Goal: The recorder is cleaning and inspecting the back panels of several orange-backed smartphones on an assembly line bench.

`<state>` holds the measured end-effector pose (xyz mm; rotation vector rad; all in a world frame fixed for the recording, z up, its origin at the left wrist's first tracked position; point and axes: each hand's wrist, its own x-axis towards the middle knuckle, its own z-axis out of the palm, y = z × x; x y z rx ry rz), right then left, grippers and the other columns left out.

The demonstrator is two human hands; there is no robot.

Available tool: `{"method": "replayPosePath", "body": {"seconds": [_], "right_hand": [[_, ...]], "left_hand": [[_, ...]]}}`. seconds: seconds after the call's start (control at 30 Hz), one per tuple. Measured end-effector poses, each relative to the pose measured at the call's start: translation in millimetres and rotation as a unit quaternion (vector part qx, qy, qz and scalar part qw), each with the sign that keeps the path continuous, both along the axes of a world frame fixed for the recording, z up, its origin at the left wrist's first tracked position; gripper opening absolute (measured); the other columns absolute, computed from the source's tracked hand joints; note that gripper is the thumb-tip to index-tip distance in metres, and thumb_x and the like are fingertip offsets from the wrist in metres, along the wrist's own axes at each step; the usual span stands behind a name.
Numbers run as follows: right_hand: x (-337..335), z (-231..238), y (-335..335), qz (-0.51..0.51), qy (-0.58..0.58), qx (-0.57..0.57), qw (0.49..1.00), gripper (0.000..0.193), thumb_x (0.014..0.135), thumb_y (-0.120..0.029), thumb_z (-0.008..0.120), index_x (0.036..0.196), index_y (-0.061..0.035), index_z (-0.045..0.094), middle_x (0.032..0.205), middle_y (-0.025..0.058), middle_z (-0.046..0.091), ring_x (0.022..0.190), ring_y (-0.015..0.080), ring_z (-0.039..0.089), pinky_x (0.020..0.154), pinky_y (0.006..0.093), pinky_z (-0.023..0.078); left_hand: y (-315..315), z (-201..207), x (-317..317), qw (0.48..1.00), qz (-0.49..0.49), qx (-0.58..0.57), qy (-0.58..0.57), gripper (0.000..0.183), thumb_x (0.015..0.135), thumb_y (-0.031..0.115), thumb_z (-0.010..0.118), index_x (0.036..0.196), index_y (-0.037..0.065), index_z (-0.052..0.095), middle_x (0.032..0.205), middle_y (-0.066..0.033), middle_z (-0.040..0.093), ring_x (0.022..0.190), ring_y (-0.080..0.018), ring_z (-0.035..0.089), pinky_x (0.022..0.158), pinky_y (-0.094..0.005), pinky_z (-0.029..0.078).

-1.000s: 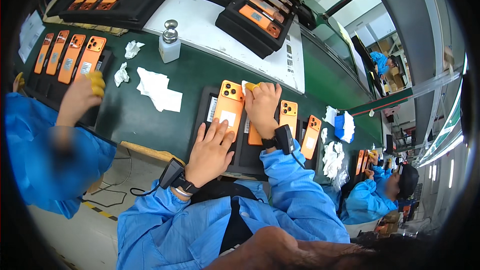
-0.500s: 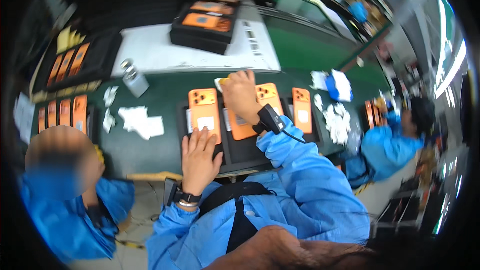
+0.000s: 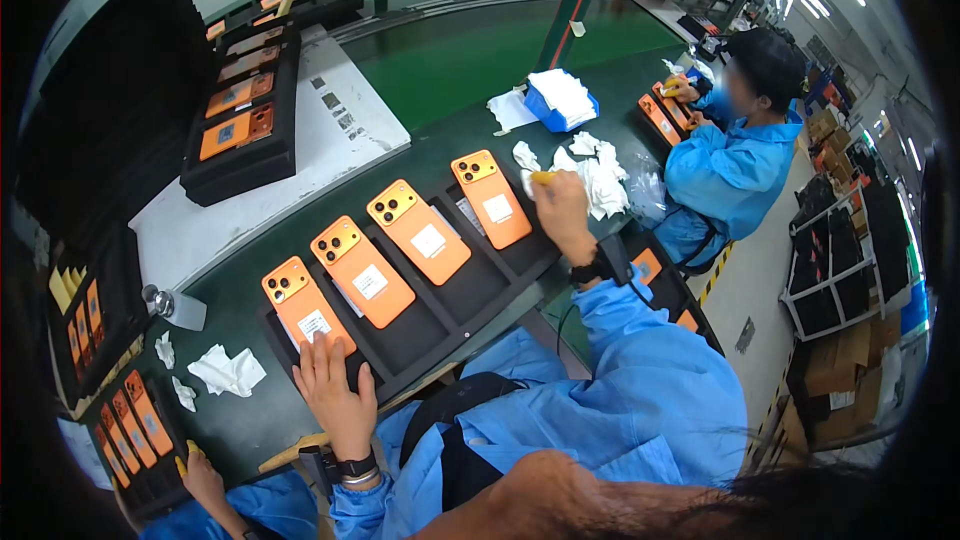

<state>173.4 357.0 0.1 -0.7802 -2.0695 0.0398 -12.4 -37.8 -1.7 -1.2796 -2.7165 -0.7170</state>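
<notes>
Since the earlier frame, the right hand [image 3: 565, 208] has moved rightward, to beside the rightmost phone [image 3: 481, 184], mid-frame; its grip is narrow, though I cannot tell whether it holds the white tissue [image 3: 527, 181]. The left hand [image 3: 338, 390], spread wide, rests its fingertips on the leftmost phone [image 3: 301, 304], left of centre; light, flat pressure, clear of the lenses [image 3: 286, 283], should steady it well.
</notes>
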Motion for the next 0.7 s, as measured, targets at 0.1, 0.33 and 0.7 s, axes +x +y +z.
{"method": "replayPosePath", "body": {"seconds": [0.1,0.33,0.7], "right_hand": [[24.6,-17.4,16.5,-0.043,-0.03,-0.002,0.999,0.007,0.081,-0.012,0.07,0.079,-0.0059,0.068,0.076,0.0125,0.061,0.075,0.0348,0.058,0.068,0.0465,0.044],[38.6,-14.0,8.6,-0.06,-0.112,-0.041,0.991,0.028,0.086,-0.015,0.066,0.113,-0.0064,0.068,0.104,0.0156,0.061,0.1,0.0365,0.055,0.088,0.0485,0.04],[4.5,1.3,-45.7,0.126,-0.124,-0.081,0.981,0.014,0.087,-0.005,0.064,0.101,-0.0008,0.067,0.096,0.0168,0.058,0.093,0.0383,0.054,0.082,0.0471,0.043]], "left_hand": [[-3.1,-2.2,2.3,1.0,0.018,-0.01,0.004,0.052,0.084,0.021,0.068,0.133,0.007,0.059,0.15,-0.015,0.046,0.143,-0.0385,0.035,0.117,-0.0579,0.022],[4.1,10.9,5.4,1.0,0.021,-0.002,0.009,0.046,0.084,0.019,0.068,0.127,0.006,0.063,0.146,-0.0137,0.051,0.139,-0.0384,0.041,0.114,-0.0548,0.027],[3.8,8.4,1.8,0.999,0.052,0.005,0.001,0.045,0.082,0.018,0.07,0.125,0.009,0.064,0.144,-0.0098,0.054,0.136,-0.035,0.044,0.111,-0.056,0.032]]}}
